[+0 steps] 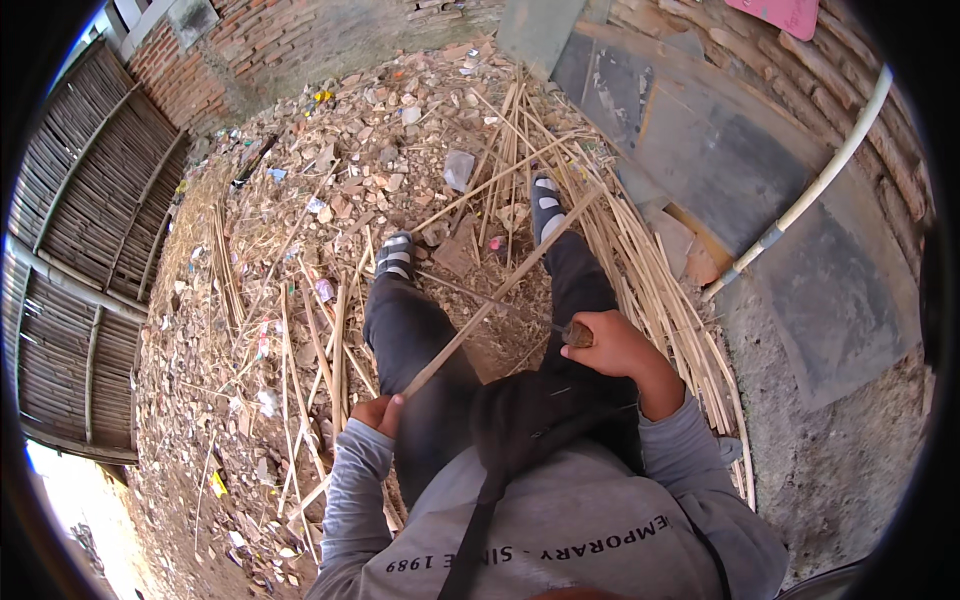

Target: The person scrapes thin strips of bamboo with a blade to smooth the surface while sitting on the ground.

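Observation:
My left hand [376,413] is closed round the near end of a long, flat bamboo strip [450,350]. The strip slants away from me, up and to the right, across the space between my legs. In my right hand [618,348] is the brown wooden handle of a knife [577,336], gripped in a fist above my right thigh. Its thin blade points left and crosses the strip near the middle. Whether the blade touches the strip, I cannot tell.
Cut bamboo strips [640,250] lie piled along my right side, and more strips [340,350] rest at the left. Broken bricks and litter cover the ground [390,140]. Grey sheets [720,150] and a pale pole [820,180] stand right; a bamboo fence [75,240] stands left.

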`<action>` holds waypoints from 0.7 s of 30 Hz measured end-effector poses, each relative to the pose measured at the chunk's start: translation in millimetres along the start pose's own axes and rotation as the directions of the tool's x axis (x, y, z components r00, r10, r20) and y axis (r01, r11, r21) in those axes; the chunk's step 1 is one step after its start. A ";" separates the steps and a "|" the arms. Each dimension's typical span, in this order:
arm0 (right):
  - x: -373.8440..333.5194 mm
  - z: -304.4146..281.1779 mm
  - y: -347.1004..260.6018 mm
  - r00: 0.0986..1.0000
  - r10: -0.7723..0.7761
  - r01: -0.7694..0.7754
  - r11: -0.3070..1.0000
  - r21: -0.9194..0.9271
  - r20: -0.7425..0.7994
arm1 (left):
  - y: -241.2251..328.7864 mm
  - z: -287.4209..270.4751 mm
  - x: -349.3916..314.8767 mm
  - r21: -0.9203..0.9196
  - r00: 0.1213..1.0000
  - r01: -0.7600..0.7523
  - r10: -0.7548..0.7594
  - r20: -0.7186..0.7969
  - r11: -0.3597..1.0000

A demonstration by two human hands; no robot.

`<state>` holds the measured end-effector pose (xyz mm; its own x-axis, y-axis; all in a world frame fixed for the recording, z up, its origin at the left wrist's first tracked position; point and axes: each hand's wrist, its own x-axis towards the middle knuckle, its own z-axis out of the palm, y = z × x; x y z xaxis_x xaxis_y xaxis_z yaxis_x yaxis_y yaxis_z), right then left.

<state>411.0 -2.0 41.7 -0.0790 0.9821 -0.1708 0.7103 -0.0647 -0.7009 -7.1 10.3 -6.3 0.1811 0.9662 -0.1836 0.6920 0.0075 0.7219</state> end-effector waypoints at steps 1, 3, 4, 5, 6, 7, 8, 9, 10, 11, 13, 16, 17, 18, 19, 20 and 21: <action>0.6 -1.3 1.1 1.000 0.000 0.000 1.000 0.001 -0.004 | -0.1 -0.1 -0.2 0.002 1.000 -0.004 0.004 0.000 1.000; 2.3 -2.0 3.8 0.999 0.016 -0.015 0.999 0.039 -0.041 | -0.3 -1.0 0.0 0.036 0.999 -0.028 0.029 -0.014 0.999; 2.3 -0.9 6.0 0.999 0.018 -0.016 0.999 0.036 -0.041 | 1.4 -0.2 -0.1 0.033 0.999 -0.029 0.029 -0.013 0.999; 2.1 1.3 8.7 0.998 0.015 -0.014 1.000 0.027 -0.055 | 3.3 0.1 -0.2 0.034 1.000 -0.018 0.019 -0.008 0.999; 1.1 2.7 10.2 0.998 0.013 -0.012 1.000 0.018 -0.069 | 5.8 0.2 -0.1 0.036 1.000 -0.008 0.008 -0.003 0.999; 0.1 4.3 9.8 0.998 0.013 -0.012 1.000 0.017 -0.065 | 9.3 -0.7 -1.0 0.035 1.000 -0.004 0.004 -0.003 0.999; -0.9 5.8 8.6 0.998 0.016 -0.014 0.999 0.030 -0.062 | 13.5 -1.8 -1.5 0.018 1.000 0.010 -0.010 0.001 1.000; -1.7 6.3 8.0 0.998 0.018 -0.016 0.999 0.043 -0.059 | 15.3 -1.9 -2.1 0.002 1.000 0.023 -0.023 0.006 1.000; -2.5 5.3 8.3 0.998 0.019 -0.016 0.999 0.045 -0.059 | 13.5 -2.0 -2.0 0.003 1.000 0.024 -0.024 0.006 1.000; -3.5 3.0 9.7 0.998 0.016 -0.013 0.999 0.049 -0.068 | 10.4 -1.6 -1.7 -0.014 1.000 0.007 -0.007 0.006 1.000; -4.0 -1.5 8.3 0.997 0.014 -0.009 0.998 0.057 -0.075 | 10.1 -2.4 -1.9 -0.028 1.000 -0.009 0.009 0.007 1.000; -3.1 -5.0 5.8 0.998 0.038 -0.038 0.999 0.007 -0.046 | 13.1 -2.9 -2.6 -0.017 1.000 0.000 0.001 0.013 1.000; -1.5 -2.3 7.2 0.998 0.047 -0.047 0.999 0.012 -0.029 | 10.7 -1.7 -2.7 -0.028 1.000 -0.003 0.003 0.006 1.000; -0.5 0.1 8.9 0.998 0.056 -0.056 0.998 0.017 -0.011 | 8.7 -0.4 -2.3 -0.039 1.000 -0.005 0.005 -0.002 0.999; -0.9 2.1 9.9 0.998 0.057 -0.056 0.998 0.016 -0.008 | 7.2 0.1 -2.2 -0.041 1.000 -0.002 0.001 -0.002 0.999; -2.1 4.0 11.2 0.998 0.055 -0.054 0.998 0.037 -0.017 | 6.1 0.5 -1.8 -0.042 1.000 0.006 -0.006 0.001 0.999; -2.9 4.6 12.2 0.998 0.054 -0.052 0.997 0.058 -0.026 | 5.3 0.8 -1.7 -0.043 1.000 0.014 -0.013 0.005 0.999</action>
<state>416.6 -6.5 30.5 -0.0226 0.9814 -0.1904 0.6718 -0.1261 -0.7299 -3.3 8.5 -2.7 0.1750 0.9648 -0.1963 0.6639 0.0316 0.7472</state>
